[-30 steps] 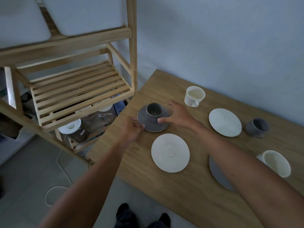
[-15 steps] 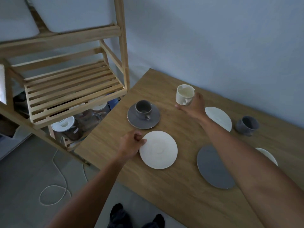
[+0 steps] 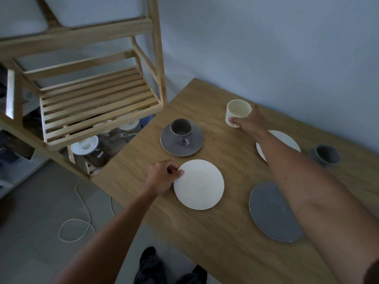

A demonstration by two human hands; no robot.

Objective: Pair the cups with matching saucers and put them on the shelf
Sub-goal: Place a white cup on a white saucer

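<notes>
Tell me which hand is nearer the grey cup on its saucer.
Left. The left hand pinches the white saucer just in front of the grey cup; the right hand grips the white cup farther off.

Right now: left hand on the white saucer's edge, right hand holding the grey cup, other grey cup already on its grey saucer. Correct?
Not quite. The head view shows the right hand holding the white cup, not a grey one. The rest holds: the left hand is on the white saucer's edge, and a grey cup sits on its grey saucer.
</notes>
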